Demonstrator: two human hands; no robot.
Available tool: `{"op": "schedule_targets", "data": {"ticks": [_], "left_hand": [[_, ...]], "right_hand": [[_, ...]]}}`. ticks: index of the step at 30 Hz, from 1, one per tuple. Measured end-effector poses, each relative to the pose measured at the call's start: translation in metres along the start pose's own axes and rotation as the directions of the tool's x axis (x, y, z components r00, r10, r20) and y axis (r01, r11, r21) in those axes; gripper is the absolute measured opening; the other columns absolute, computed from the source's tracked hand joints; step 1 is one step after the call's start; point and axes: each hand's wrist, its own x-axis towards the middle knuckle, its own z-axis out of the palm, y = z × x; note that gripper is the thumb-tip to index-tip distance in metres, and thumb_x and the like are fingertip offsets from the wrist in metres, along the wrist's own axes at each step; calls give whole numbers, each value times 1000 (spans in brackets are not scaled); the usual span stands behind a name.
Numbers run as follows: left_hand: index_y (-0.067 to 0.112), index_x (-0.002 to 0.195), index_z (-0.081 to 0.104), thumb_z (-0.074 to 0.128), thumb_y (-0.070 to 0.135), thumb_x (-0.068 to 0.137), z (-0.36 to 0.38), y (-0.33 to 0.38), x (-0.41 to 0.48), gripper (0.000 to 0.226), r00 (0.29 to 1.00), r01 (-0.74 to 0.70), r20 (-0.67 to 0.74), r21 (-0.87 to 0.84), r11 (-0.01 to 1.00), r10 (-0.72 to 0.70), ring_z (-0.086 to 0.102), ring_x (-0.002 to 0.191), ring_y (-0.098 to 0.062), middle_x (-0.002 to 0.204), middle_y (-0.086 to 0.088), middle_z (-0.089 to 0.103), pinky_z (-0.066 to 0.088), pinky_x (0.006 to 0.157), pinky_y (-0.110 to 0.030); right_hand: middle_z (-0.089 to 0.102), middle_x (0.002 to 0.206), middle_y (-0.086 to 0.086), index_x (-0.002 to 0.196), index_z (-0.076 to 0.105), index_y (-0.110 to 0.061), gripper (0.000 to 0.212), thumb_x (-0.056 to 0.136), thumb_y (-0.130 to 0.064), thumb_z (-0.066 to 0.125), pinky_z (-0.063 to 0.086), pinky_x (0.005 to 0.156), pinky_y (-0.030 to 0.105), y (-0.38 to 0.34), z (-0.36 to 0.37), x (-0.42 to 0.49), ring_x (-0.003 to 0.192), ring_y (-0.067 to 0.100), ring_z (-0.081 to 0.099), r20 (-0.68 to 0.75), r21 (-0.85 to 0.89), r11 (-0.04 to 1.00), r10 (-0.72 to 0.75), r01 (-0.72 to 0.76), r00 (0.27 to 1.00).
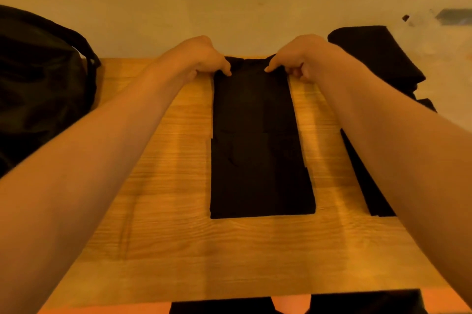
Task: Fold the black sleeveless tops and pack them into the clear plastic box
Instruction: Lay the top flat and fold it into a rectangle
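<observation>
Black top, long narrow strip; both hands pinch far corners.

We are losing the black bag past the left edge. Our right forearm is covering part of a black cloth. On the left hand and right hand, fingers are curling partly out of sight at the far end of the black top. A grey thing is running off the right edge.

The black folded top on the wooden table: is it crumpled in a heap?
No, the black folded top lies flat as a long strip on the wooden table, left hand and right hand pinching its far corners.
</observation>
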Motion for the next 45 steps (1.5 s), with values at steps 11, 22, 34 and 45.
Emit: {"op": "schedule_targets", "data": {"ticks": [11, 22, 34, 45], "left_hand": [[13, 106, 69, 86, 5, 76, -10, -19, -3, 36, 993, -114, -64, -470, 875, 95, 72, 89, -17, 103, -6, 69, 60, 77, -30], [12, 94, 70, 89, 0, 69, -2, -41, -60, 33, 881, -473, -239, -481, 738, 409, 65, 79, -7, 86, 0, 67, 57, 79, -22], [13, 96, 76, 82, -4, 77, 38, -78, -113, 26, 750, -646, -209, -26, 763, 628, 67, 90, 6, 90, 14, 70, 44, 83, -4], [18, 100, 76, 75, -10, 80, 42, -86, -120, 34, 689, -707, -207, 21, 707, 695, 62, 97, 2, 91, 19, 66, 47, 81, -8]], "right_hand": [[51, 88, 3, 115, 56, -10, 36, 89, -24, 76, 43, 72, 25, 0, -1, 4, 68, 10, 44, -37, 137, 989, 60, -55, 997], [63, 88, -6, 98, 72, -17, 21, 81, -15, 82, 38, 59, 16, 24, -4, -53, 91, 9, 60, -182, 63, 973, -208, 222, 961], [61, 111, -4, 104, 73, -26, 25, 89, -7, 72, 52, 81, 30, 81, 35, -94, 102, 18, 61, -182, -503, 769, -540, 394, 822], [61, 130, -1, 126, 69, -23, 40, 94, 0, 59, 48, 98, 35, 87, 38, -123, 123, 21, 52, -137, -590, 701, -577, 401, 805]]}}
